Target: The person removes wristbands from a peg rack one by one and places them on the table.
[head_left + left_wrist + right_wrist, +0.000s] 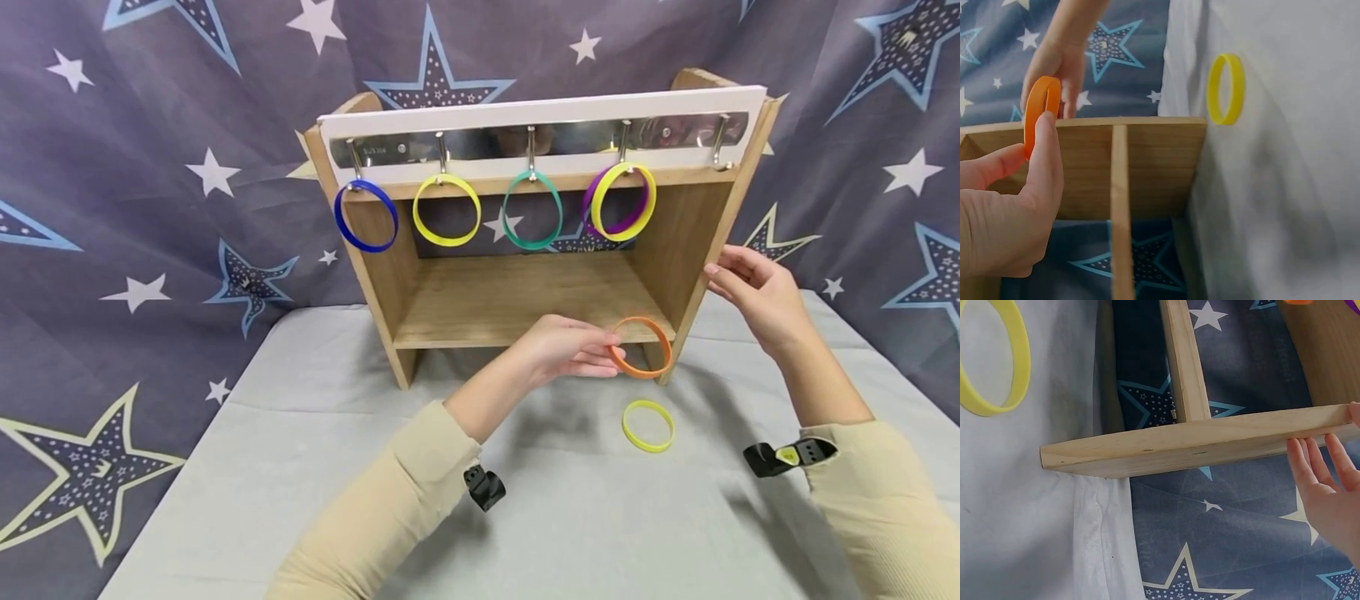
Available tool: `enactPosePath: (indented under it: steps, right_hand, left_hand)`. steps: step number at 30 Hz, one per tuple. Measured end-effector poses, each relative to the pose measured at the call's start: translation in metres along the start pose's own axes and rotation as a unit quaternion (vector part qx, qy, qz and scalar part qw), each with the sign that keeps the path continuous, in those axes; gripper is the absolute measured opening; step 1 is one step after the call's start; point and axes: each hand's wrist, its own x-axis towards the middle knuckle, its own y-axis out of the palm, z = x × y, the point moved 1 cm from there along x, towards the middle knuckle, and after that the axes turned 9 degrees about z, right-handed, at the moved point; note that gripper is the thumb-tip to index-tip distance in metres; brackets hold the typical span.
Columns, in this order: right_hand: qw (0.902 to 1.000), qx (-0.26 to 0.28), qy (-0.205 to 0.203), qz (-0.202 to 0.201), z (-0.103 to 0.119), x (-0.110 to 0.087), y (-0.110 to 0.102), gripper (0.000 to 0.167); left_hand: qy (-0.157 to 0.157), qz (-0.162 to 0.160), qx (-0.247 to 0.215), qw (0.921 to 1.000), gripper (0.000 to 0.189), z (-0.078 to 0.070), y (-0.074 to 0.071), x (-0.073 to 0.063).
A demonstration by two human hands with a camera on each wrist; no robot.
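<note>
My left hand [573,348] pinches an orange wristband [667,354] between thumb and fingers, in front of the wooden shelf's [517,300] lower right part. In the left wrist view the orange wristband [1035,112] stands edge-on at the fingertips. My right hand [768,300] touches the shelf's right side panel, with straight fingers [1300,462] against its outer face and the thumb at its front edge. A yellow wristband [648,448] lies on the table below the orange one.
A hook rail [570,142] runs along the shelf top. From it hang a blue wristband [341,218], a yellow wristband [447,242], a green wristband [532,245], and a purple wristband [587,208] with another yellow wristband [651,204]. The rightmost hook [720,143] is bare. Starry cloth [172,200] hangs behind.
</note>
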Motion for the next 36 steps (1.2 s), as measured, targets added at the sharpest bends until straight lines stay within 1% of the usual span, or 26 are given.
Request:
enactPosePath:
  steps: [7,11,16,20,23,30,36]
  right_hand:
    - [1.0000,-0.003,0.006,-0.002,0.000,0.000,0.000,0.025]
    - [0.9999,-0.006,0.012,0.001,-0.001,0.000,0.001,0.025]
    - [0.9999,-0.006,0.010,0.000,-0.001,-0.001,0.000,0.025]
    - [0.9998,-0.015,0.012,0.000,0.001,0.000,-0.001,0.025]
    - [0.9997,-0.020,0.013,0.000,0.001,0.000,-0.001,0.024]
    - [0.9998,-0.018,0.009,-0.001,0.001,0.000,0.000,0.023]
    - [0.9996,-0.027,0.011,-0.002,0.001,-0.001,0.000,0.021]
  left_hand:
    - [-0.021,-0.003,0.026,0.9995,0.029,0.018,-0.013,0.003]
    - [-0.033,-0.012,0.044,0.9984,0.026,0.032,-0.020,0.006]
    - [-0.050,-0.029,0.061,0.9964,0.027,0.048,-0.027,0.010]
    - [-0.063,-0.036,0.069,0.9949,0.028,0.056,-0.031,0.014]
    - [-0.069,-0.036,0.071,0.9945,0.027,0.061,-0.031,0.015]
    - [-0.082,-0.028,0.082,0.9929,0.025,0.071,-0.027,0.016]
    - [-0.088,-0.034,0.083,0.9921,0.025,0.078,-0.026,0.019]
